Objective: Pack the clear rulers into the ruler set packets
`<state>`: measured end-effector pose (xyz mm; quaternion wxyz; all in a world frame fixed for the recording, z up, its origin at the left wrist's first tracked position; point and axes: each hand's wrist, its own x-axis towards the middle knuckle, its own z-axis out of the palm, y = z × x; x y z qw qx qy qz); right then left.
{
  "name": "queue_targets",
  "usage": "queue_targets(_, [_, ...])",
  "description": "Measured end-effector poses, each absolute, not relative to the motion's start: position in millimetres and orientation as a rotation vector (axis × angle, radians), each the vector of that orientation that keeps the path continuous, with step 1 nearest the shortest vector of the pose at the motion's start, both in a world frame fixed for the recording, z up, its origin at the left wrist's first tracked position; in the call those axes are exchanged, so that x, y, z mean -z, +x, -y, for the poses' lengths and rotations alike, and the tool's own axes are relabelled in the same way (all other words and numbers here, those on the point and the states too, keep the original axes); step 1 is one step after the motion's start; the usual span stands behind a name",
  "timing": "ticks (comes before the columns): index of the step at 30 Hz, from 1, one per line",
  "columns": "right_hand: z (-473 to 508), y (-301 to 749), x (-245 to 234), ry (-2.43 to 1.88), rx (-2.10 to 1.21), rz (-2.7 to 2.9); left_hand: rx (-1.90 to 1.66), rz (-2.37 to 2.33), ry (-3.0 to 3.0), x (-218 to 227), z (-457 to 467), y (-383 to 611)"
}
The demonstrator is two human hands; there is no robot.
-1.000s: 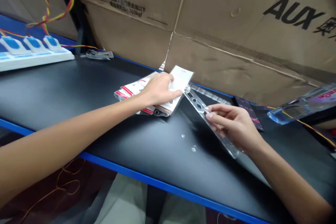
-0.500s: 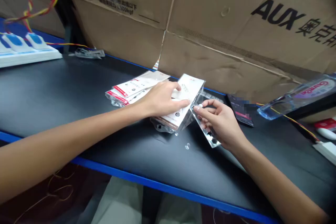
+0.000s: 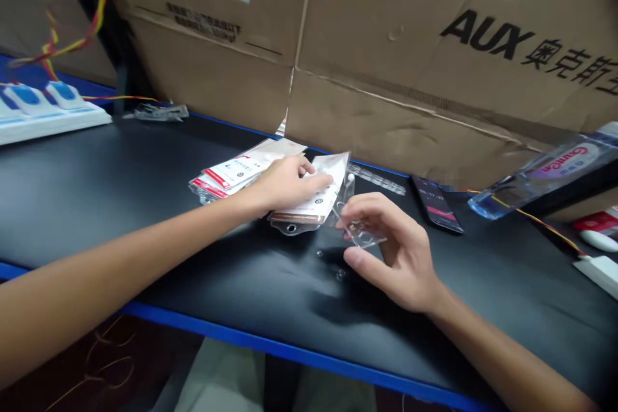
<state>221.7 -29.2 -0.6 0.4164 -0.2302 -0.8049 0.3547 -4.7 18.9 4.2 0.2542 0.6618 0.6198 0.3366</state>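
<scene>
My left hand [image 3: 287, 181] presses on a stack of printed cards in clear plastic sleeves [image 3: 302, 214], its thumb along the top and its fingers bent. Directly left, partly under my forearm, lies a second pile of sleeved cards [image 3: 226, 175] with red bands. My right hand [image 3: 393, 248] is curved around a crumpled clear plastic piece [image 3: 362, 235], which sits between its thumb and fingers. A small white knob [image 3: 351, 177] shows just above those fingers. Small clear round pieces [image 3: 340, 275] lie on the black tabletop below the stack.
Behind the table stands a large cardboard box [image 3: 386, 77]. A phone [image 3: 435, 205] and a tilted water bottle [image 3: 550, 170] are at right. A white power strip [image 3: 53, 125] and some clear plastic [image 3: 159, 112] lie at left. A blue edge [image 3: 241, 338] runs along the front.
My right hand has opened wider and turned, and the clear plastic has shifted up into its fingers. My left hand stays on the sleeved cards, its thumb drawn slightly back. The view has shifted slightly.
</scene>
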Motion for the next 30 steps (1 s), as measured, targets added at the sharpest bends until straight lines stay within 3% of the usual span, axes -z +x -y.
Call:
queue_targets(3, [30.6, 221.4, 1.0, -0.618, -0.707, 2.077, -0.958, -1.582, 1.780, 0.9, -12.4, 4.5])
queue_targets(7, [28.0, 219.5, 2.9, -0.689, -0.708, 1.959, -1.012, -1.373, 1.680, 7.7, -2.9, 17.5])
queue_targets(17, [16.4, 229.0, -1.0, -0.734, -0.324, 2.137, -1.072, -1.318, 1.453, 5.2, 1.2, 21.4])
queue_targets(23, [20.0, 228.0, 1.2, -0.713, -0.515, 2.036, -1.081, -1.328, 1.450, 4.5, 3.6, 22.9])
queue_targets(30, [21.2, 226.1, -8.7, -0.738, -0.315, 2.153, -1.105, -1.358, 1.502, 8.3, -3.3, 18.2])
